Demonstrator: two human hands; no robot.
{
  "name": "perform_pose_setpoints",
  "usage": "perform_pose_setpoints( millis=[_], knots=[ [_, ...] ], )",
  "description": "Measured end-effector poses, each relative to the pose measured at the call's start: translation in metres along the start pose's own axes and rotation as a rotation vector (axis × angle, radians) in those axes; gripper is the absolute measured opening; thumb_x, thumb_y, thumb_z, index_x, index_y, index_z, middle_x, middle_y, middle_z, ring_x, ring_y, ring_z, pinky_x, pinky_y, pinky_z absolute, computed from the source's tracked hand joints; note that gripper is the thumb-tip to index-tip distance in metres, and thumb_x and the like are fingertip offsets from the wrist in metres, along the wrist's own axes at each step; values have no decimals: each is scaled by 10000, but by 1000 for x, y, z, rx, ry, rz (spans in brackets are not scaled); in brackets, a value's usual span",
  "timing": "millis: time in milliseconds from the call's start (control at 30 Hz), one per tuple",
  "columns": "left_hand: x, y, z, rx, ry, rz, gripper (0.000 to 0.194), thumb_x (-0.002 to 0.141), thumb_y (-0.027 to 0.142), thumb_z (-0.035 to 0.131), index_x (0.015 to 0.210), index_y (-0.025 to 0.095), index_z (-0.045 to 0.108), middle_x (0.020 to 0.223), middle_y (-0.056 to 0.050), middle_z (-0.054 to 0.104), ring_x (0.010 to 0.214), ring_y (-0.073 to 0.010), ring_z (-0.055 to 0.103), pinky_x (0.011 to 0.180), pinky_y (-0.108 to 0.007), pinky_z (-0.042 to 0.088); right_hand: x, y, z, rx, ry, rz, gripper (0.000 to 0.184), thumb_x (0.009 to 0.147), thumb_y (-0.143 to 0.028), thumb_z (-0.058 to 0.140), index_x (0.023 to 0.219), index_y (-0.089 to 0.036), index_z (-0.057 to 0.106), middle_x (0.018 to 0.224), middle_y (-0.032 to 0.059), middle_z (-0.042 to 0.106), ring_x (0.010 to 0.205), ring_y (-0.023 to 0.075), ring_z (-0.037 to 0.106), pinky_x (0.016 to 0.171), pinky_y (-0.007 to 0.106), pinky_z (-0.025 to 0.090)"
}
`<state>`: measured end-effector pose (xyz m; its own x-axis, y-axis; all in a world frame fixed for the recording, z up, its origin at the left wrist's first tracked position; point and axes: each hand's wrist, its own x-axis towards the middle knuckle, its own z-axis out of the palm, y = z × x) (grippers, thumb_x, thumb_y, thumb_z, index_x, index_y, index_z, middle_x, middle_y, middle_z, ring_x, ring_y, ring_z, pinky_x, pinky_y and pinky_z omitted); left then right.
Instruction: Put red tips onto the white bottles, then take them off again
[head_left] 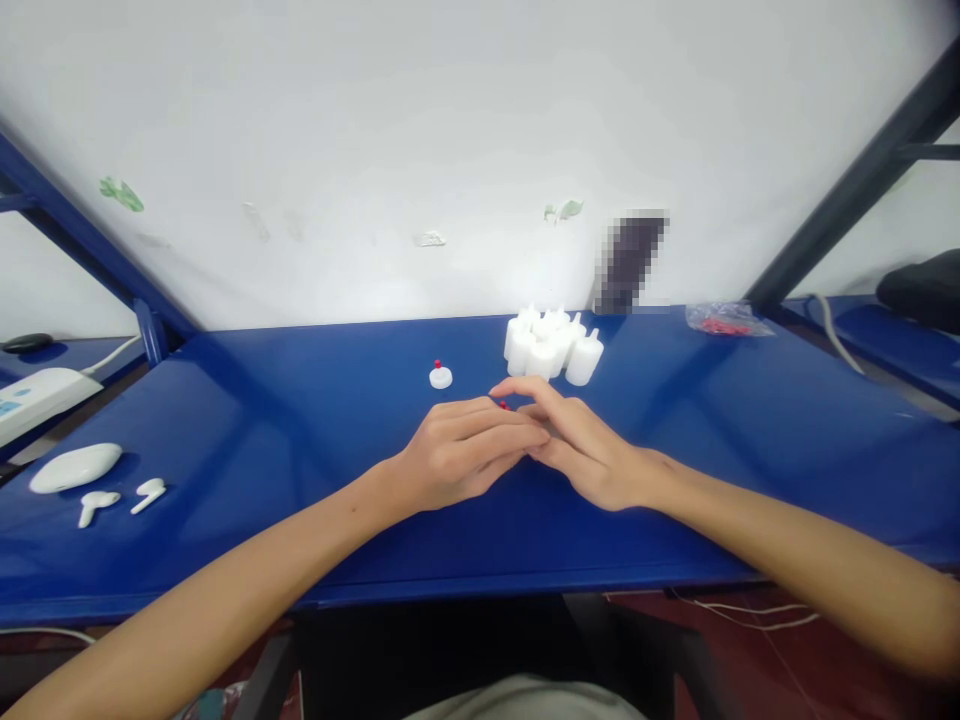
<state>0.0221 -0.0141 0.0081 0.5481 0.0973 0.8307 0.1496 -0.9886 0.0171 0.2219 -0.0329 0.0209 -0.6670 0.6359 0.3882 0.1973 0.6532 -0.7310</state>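
My left hand [474, 448] and my right hand [589, 447] meet over the middle of the blue table, their fingers closed and overlapping. Between them a small red tip [505, 406] shows. Whatever it belongs to is almost wholly hidden by the fingers. To the left, beyond my left hand, a white bottle cap with a red tip [440, 377] lies on the table. Just behind my right hand stand several white squeeze bottles [553, 343] with narrow nozzles, bunched together.
At the back right of the blue table [360, 375] lies a clear plastic bag [726, 322] with red pieces inside. On the left are a white case [76, 467], two white earbuds [149, 493] and a white power strip [45, 398]. Metal posts [851, 175] flank the table.
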Motion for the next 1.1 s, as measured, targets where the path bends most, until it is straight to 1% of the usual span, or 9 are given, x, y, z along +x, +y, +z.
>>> perform_pose_setpoints(
  millis=[100,200,400,533,633,867,967,1033,1100],
  knots=[
    [0,1,1,44,-3,13,222,871,101,641,1081,169,621,948,-40,751,837,-131,710,773,-240,570,0,-1,-2,-91,-19,10,392,952,-246,397,1340,-192,393,712,-39,555,578,125,475,590,264,384],
    [6,4,-2,150,-17,95,130,890,131,621,1012,175,628,901,-20,757,746,-111,704,656,-212,543,0,-2,-4,-183,-59,-6,319,909,-255,416,1220,-191,451,677,-47,528,548,125,443,565,266,356],
    [14,9,-5,273,-35,204,79,896,165,612,973,175,629,862,-10,754,636,-91,663,533,-211,478,-2,-8,-4,-274,-101,-40,361,850,-212,403,1208,-182,426,777,-10,591,557,130,462,562,271,362],
    [8,11,1,261,12,135,178,876,165,628,1054,165,621,842,-9,737,698,-109,676,638,-216,532,-5,-7,-3,-338,-50,-66,336,829,-188,403,1163,-195,439,691,-37,549,517,126,446,538,261,348],
    [4,10,2,193,-14,20,129,872,168,629,999,161,613,752,16,699,603,-85,626,594,-194,502,-5,-3,-1,-329,-32,-76,277,848,-181,391,1117,-204,456,656,-49,512,505,121,430,529,257,343],
    [1,11,-2,-157,-140,-186,102,942,193,533,1033,180,577,648,50,619,494,-60,515,528,-179,426,-6,-5,6,-95,-7,-82,510,986,-299,404,1458,-222,225,811,-13,605,621,140,541,621,283,448],
    [-1,11,-5,-191,-47,-248,73,943,208,527,1009,190,556,657,44,622,486,-58,522,513,-174,417,-6,-4,6,-99,70,-101,513,994,-317,437,1464,-238,247,859,1,614,672,137,568,649,279,465],
    [-3,3,-9,-205,103,-394,56,949,230,523,992,195,534,619,55,594,454,-51,500,475,-161,386,-4,0,3,-119,184,-83,425,989,-319,468,1393,-226,374,781,-18,600,643,125,559,631,261,458],
    [-7,-12,-15,-237,339,-586,93,962,291,517,946,200,512,544,79,526,410,-47,442,439,-156,344,-3,5,-2,-162,315,-47,299,934,-331,582,1206,-211,550,660,-46,559,570,111,523,576,241,431]
  ],
)
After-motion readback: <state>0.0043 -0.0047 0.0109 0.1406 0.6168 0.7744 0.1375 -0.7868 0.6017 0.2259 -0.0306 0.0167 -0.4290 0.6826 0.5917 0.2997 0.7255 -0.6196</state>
